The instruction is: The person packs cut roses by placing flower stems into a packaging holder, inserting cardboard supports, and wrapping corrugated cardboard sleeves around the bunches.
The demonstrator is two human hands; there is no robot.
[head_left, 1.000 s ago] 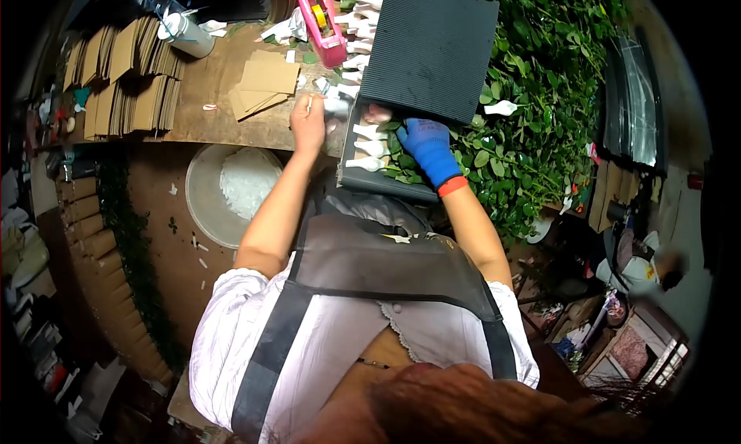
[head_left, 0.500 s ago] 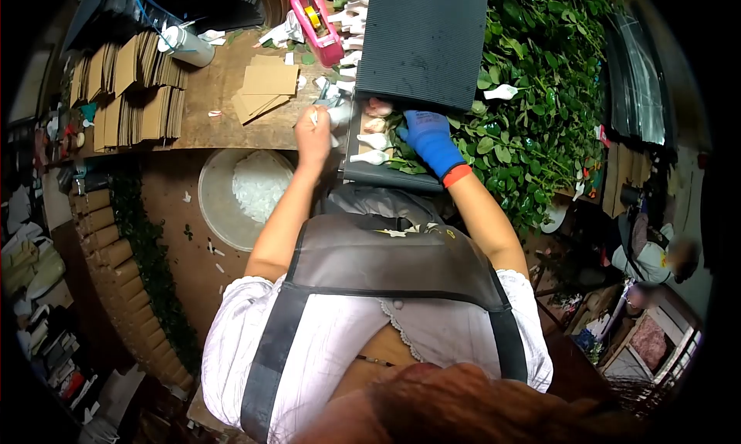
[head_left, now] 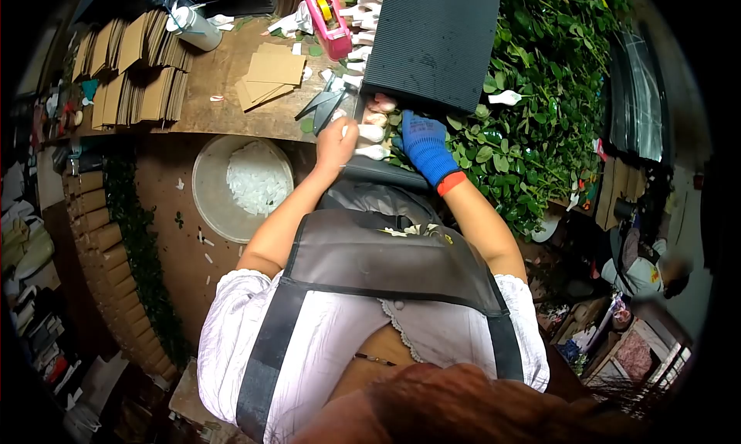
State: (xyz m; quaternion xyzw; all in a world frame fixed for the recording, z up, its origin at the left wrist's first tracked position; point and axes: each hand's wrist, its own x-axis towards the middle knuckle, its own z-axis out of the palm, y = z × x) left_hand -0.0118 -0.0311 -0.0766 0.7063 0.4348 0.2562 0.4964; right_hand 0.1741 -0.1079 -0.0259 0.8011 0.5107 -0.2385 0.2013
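My left hand [head_left: 336,144], bare, is closed at the near left edge of a flower bundle, beside a white-sleeved bud [head_left: 370,133]. Something small and pale shows at its fingertips, too small to name. Pink blooms [head_left: 380,104] lie just beyond. My right hand [head_left: 426,141] wears a blue glove with an orange cuff. It rests on the leafy stems by the lower edge of a black corrugated board [head_left: 431,46], and its fingertips are hidden. A dark-bladed tool [head_left: 327,104] lies past my left hand.
Pink tape dispenser [head_left: 327,19], cardboard pieces [head_left: 272,72], cardboard stacks [head_left: 139,46] and a white bottle [head_left: 194,28] sit on the wooden table [head_left: 208,77]. Leafy stems [head_left: 540,112] fill the right side. Below is a tub [head_left: 207,183] of white pieces. Another person [head_left: 637,270] is far right.
My left hand has moved right and nearer to me, up against the sleeved buds, leaving the dark-bladed tool in plain view. My right hand stays at nearly the same spot beside the board.
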